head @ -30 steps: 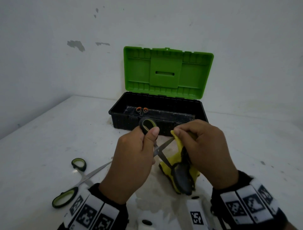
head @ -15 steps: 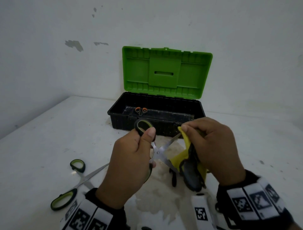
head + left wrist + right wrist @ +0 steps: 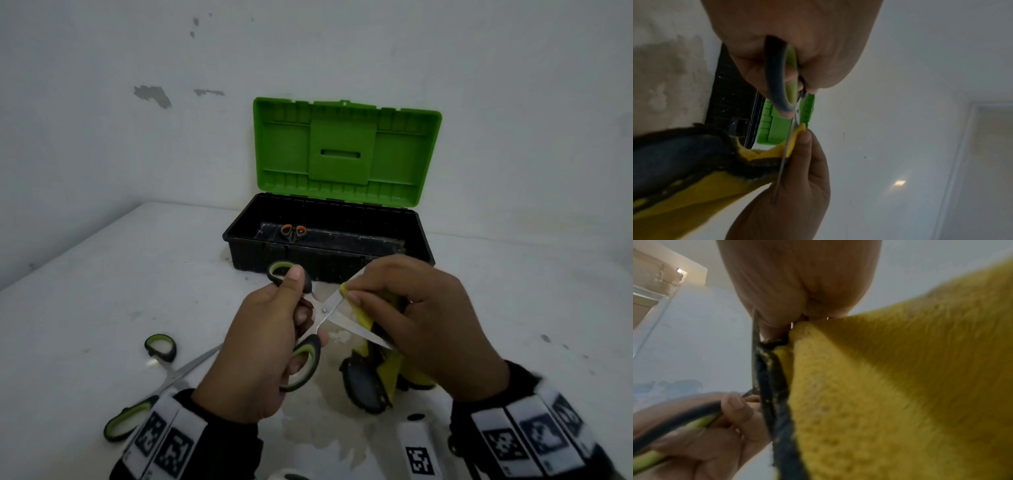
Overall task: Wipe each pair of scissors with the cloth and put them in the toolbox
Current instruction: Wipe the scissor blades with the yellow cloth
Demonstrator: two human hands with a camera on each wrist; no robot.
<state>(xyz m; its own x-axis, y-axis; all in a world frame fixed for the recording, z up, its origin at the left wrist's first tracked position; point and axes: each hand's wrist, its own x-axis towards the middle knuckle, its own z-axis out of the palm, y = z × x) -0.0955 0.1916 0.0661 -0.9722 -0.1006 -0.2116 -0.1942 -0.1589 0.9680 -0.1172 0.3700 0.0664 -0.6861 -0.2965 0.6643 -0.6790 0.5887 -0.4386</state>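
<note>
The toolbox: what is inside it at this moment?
Inside the toolbox lies one small pair of orange-handled scissors near its left end, on a dark tray. Their blades are hard to make out. The front wall and the hands hide the floor nearest the camera, so more could lie there.

cloth works out along the upper blade

the right hand (image 3: 424, 325) has carried its pinch of the yellow cloth (image 3: 358, 313) up and outward along the upper blade of the held scissors (image 3: 329, 317), baring more steel near the pivot. the left hand (image 3: 263, 346) has spread the green-and-black handles, so the blades gape wider than a second ago. the cloth's dark hanging end has swung right with the hand.
</note>
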